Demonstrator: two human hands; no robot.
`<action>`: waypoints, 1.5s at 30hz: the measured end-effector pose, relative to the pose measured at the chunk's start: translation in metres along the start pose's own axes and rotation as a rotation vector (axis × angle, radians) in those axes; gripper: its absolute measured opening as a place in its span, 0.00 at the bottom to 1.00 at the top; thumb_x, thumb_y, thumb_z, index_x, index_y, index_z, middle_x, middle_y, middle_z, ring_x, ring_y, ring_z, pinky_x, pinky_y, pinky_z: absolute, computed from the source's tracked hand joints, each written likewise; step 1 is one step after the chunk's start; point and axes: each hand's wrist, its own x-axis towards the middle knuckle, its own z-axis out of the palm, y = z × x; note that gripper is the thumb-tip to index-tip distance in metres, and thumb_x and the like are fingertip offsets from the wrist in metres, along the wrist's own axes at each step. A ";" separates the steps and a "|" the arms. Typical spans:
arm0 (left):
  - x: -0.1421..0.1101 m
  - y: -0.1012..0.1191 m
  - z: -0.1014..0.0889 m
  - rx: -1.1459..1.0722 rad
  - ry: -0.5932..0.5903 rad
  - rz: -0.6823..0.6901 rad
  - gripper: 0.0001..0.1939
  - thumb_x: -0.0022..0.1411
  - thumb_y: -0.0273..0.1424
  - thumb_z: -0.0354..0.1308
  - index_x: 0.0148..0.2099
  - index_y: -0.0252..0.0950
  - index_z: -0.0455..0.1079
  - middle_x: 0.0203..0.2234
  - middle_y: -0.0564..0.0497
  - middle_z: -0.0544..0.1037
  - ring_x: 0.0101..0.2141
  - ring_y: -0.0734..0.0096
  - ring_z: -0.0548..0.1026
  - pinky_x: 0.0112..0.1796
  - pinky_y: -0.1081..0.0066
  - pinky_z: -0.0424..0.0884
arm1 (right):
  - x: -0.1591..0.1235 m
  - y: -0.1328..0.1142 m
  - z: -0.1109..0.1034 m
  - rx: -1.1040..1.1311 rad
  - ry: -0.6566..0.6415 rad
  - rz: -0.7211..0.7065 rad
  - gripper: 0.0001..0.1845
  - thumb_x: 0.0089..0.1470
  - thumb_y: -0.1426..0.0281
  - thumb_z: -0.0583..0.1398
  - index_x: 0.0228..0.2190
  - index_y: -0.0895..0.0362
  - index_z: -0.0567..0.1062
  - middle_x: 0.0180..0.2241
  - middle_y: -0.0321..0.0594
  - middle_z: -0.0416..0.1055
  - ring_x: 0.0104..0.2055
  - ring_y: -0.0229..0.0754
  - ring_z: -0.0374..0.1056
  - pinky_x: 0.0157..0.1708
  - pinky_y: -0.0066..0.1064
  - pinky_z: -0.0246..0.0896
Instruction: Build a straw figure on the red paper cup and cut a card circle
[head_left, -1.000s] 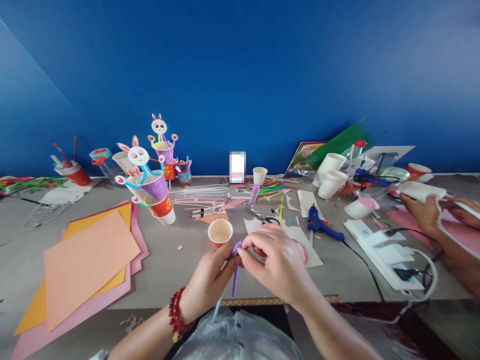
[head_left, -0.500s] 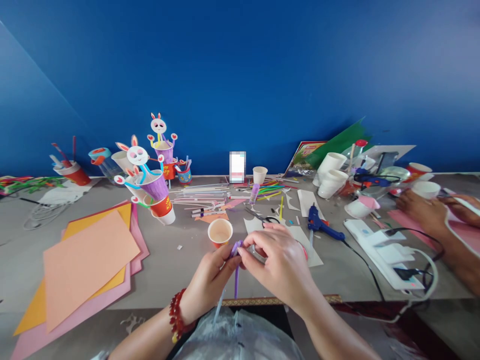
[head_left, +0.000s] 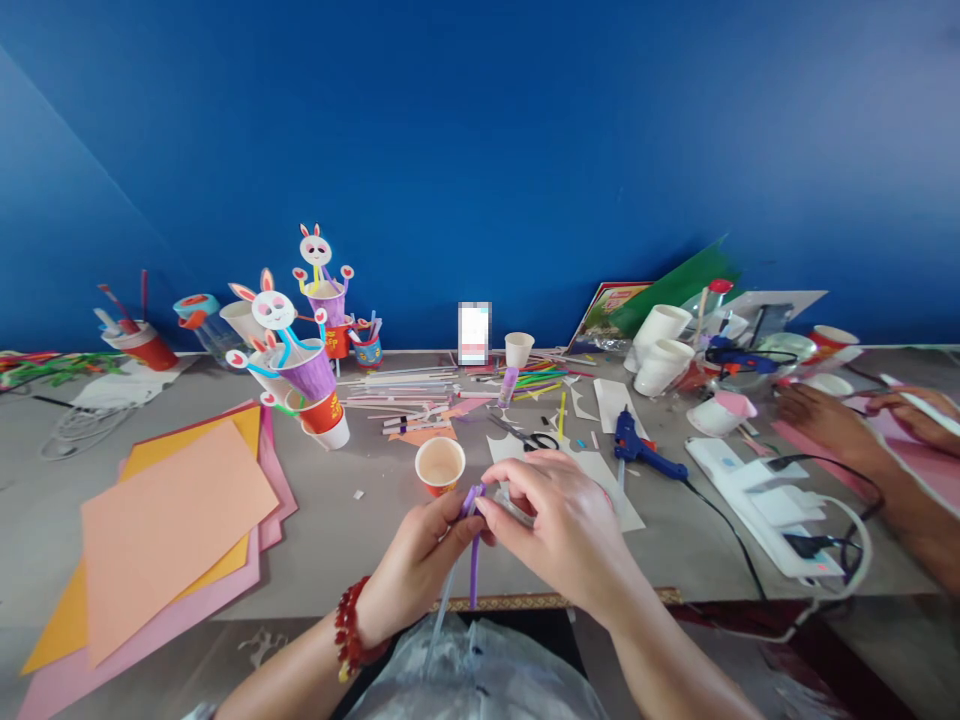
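Observation:
My left hand (head_left: 424, 550), with a red bead bracelet on its wrist, pinches a bundle of thin plastic straws. A purple straw (head_left: 474, 575) hangs down from the fingers, and a pale translucent straw (head_left: 442, 605) slants toward my lap. My right hand (head_left: 559, 530) is closed at the top of the bundle, its thumb and forefinger on the purple end. Fingertips hide how the straws are joined. Just beyond stands a red and white paper cup (head_left: 440, 464), upright with its mouth open. Behind the right hand lie scissors (head_left: 540, 440) on white paper scraps (head_left: 615, 490).
Coloured paper sheets (head_left: 180, 530) are stacked at left. Rabbit cup figures (head_left: 311, 380) stand behind them. Loose straws (head_left: 401, 385) lie mid-table. A blue glue gun (head_left: 646, 450) and a corded power strip (head_left: 765, 510) sit at right, near another person's hands (head_left: 814, 425).
My hands stay in nearly the same place, shifting the straws slightly; the purple one's lower end hangs a little lower. The other person's hand has left the white cup standing behind it.

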 end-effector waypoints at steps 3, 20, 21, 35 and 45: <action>-0.001 0.000 -0.001 -0.010 -0.016 0.002 0.13 0.71 0.35 0.50 0.39 0.34 0.72 0.32 0.51 0.78 0.34 0.72 0.73 0.36 0.77 0.65 | 0.001 0.001 -0.003 0.021 -0.060 0.007 0.05 0.57 0.66 0.62 0.35 0.54 0.77 0.20 0.31 0.65 0.27 0.40 0.65 0.36 0.32 0.56; 0.001 0.007 -0.005 -0.205 -0.178 -0.028 0.14 0.71 0.34 0.50 0.42 0.33 0.74 0.37 0.45 0.81 0.38 0.67 0.77 0.43 0.71 0.71 | 0.014 0.012 -0.013 0.177 -0.337 -0.066 0.03 0.56 0.71 0.61 0.31 0.53 0.75 0.19 0.29 0.66 0.26 0.36 0.62 0.35 0.29 0.53; 0.001 0.007 -0.006 -0.203 -0.182 -0.030 0.14 0.71 0.34 0.50 0.42 0.33 0.74 0.37 0.44 0.81 0.38 0.67 0.77 0.43 0.70 0.71 | 0.014 0.012 -0.013 0.178 -0.333 -0.063 0.03 0.55 0.72 0.61 0.30 0.53 0.75 0.19 0.28 0.65 0.26 0.36 0.62 0.34 0.28 0.52; 0.004 0.004 -0.010 -0.251 -0.299 -0.107 0.15 0.70 0.36 0.51 0.46 0.30 0.72 0.42 0.37 0.80 0.39 0.63 0.78 0.44 0.64 0.73 | 0.021 0.015 -0.015 0.224 -0.457 0.023 0.03 0.52 0.73 0.63 0.27 0.55 0.75 0.20 0.28 0.61 0.26 0.34 0.60 0.31 0.26 0.49; 0.000 -0.005 -0.011 -0.140 -0.153 -0.096 0.12 0.70 0.38 0.52 0.46 0.34 0.66 0.38 0.45 0.78 0.40 0.67 0.75 0.43 0.68 0.69 | 0.020 0.017 -0.015 0.234 -0.468 0.031 0.04 0.52 0.74 0.63 0.26 0.55 0.74 0.20 0.28 0.62 0.26 0.34 0.59 0.30 0.25 0.48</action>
